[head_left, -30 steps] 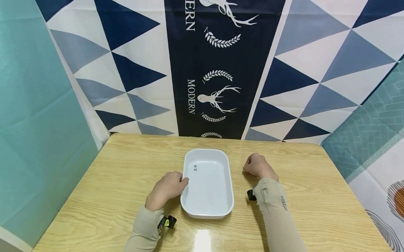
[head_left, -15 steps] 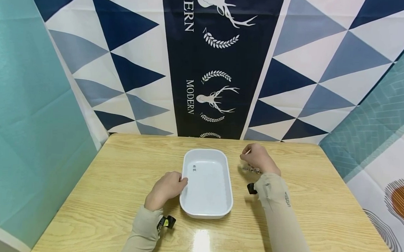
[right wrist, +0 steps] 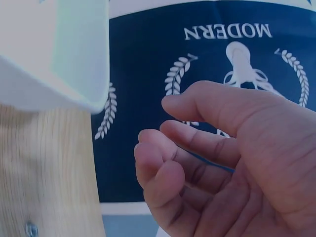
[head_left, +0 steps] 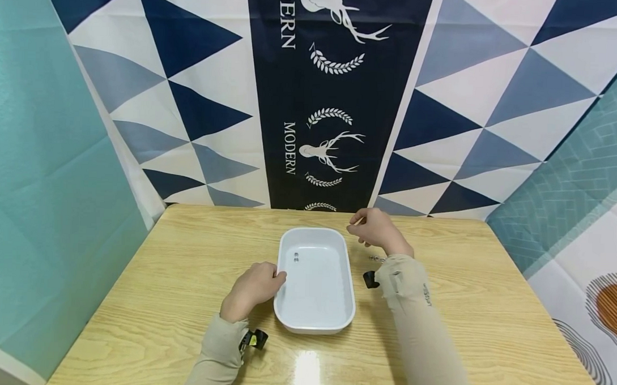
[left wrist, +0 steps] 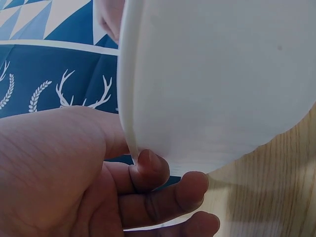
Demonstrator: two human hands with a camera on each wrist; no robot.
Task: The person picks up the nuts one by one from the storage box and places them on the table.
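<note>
A white, deep rectangular tray (head_left: 316, 283) stands mid-table with two small shiny pieces (head_left: 296, 257) inside, near its left wall. My left hand (head_left: 251, 287) grips the tray's left rim. In the left wrist view the fingers (left wrist: 195, 187) curl beneath the rim. My right hand (head_left: 376, 229) hovers beside the tray's far right corner, thumb and fingers bent toward each other. The right wrist view shows a small gap between thumb and forefinger, and no object is visible there; the curled fingers (right wrist: 165, 182) could hide something small.
More small shiny pieces (head_left: 376, 258) lie on the wooden table (head_left: 194, 251) right of the tray, partly covered by the right wrist. One such piece (right wrist: 31, 228) shows in the right wrist view. A patterned cloth (head_left: 322, 102) hangs behind the table.
My right hand has risen from the table and moved left and away toward the tray, uncovering several small shiny pieces. The left hand and the tray stay put.
</note>
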